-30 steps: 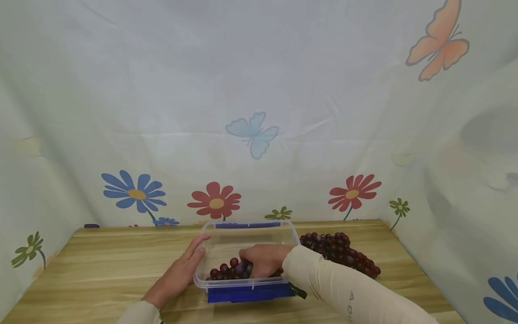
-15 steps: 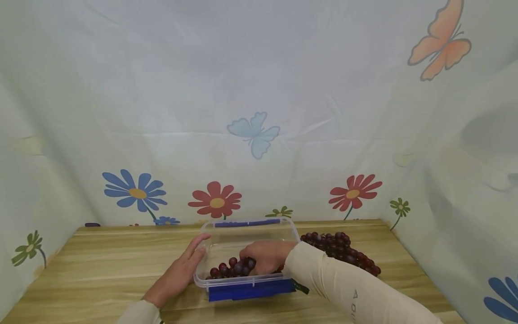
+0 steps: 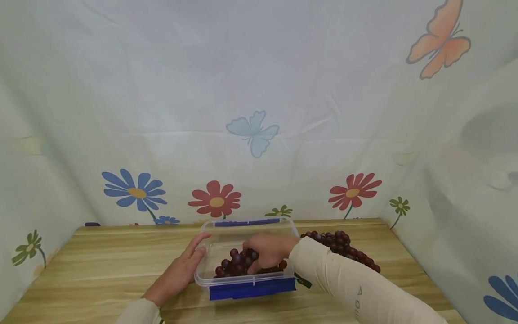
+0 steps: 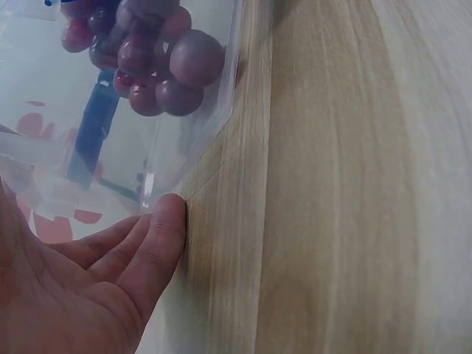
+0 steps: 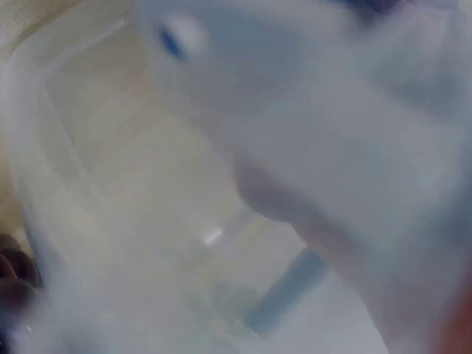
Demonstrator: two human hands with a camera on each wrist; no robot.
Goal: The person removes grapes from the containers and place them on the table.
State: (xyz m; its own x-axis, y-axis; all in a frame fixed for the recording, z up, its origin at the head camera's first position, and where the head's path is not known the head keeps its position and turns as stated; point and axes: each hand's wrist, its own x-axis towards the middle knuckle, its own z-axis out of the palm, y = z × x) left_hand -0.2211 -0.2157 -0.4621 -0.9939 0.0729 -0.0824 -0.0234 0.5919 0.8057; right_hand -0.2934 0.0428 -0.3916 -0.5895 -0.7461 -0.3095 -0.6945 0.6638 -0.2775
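A clear plastic food container [image 3: 216,282] with blue clips sits on the table, its lid off. My right hand [image 3: 270,249] reaches inside it and grips a bunch of dark red grapes [image 3: 238,262]; some of its fingers are hidden. Against the container's left side rests my left hand [image 3: 180,272], fingers extended. The left wrist view shows that hand's fingertips [image 4: 168,221] touching the clear wall near a lower corner, with grapes [image 4: 140,55] seen through the plastic. The right wrist view is blurred; the container's wall [image 5: 66,140] shows, but the grip cannot be made out.
A second bunch of grapes [image 3: 344,247] lies on the wooden table [image 3: 121,256] to the right of the container, partly behind the right sleeve [image 3: 348,279]. A floral white cloth [image 3: 283,180] stands along the back and sides.
My right hand has risen slightly inside the container and the gripped grapes have shifted up and to the right. The left hand stays in place against the side.
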